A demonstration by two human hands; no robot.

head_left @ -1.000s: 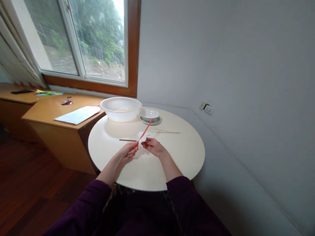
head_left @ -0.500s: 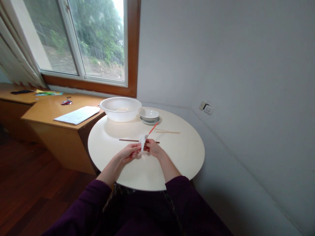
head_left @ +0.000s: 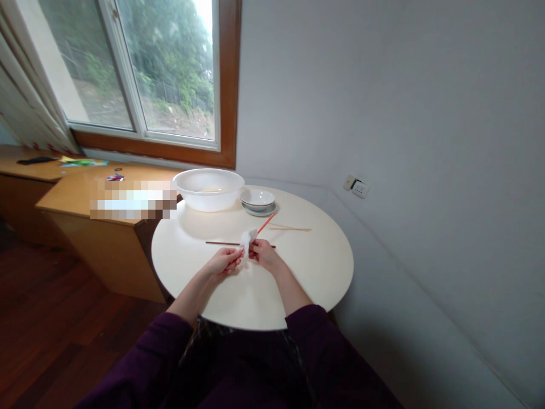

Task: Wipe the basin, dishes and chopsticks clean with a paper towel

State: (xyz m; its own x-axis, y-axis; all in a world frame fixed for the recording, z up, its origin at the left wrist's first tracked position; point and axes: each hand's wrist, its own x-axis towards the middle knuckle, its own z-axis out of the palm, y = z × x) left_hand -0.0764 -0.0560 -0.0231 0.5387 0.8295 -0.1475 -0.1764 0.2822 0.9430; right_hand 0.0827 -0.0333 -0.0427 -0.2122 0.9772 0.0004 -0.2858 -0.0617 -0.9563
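Over the round white table (head_left: 315, 278), my left hand (head_left: 223, 262) is closed, its fingertips pinching a crumpled white tissue (head_left: 247, 238). My right hand (head_left: 264, 254) is closed on the other side of that tissue, its fingers partly hidden. An orange chopstick (head_left: 266, 222) pokes out of the tissue, slanting up and to the right; the tissue and fingers cover its lower part. Just beyond my hands lies a dark brown chopstick (head_left: 219, 243), its middle hidden behind them. Pale wooden chopsticks (head_left: 289, 229) rest crossed to the right.
A large translucent white basin (head_left: 208, 199) stands at the table's back left. Beside it are white bowls (head_left: 258, 197) stacked on a plate (head_left: 259, 213). A wooden desk (head_left: 85, 196) adjoins on the left, with small items on top. A wall socket (head_left: 360, 189) is at right.
The tissue has shifted and spread slightly around the orange chopstick between my hands. Both hands stay in nearly the same place.
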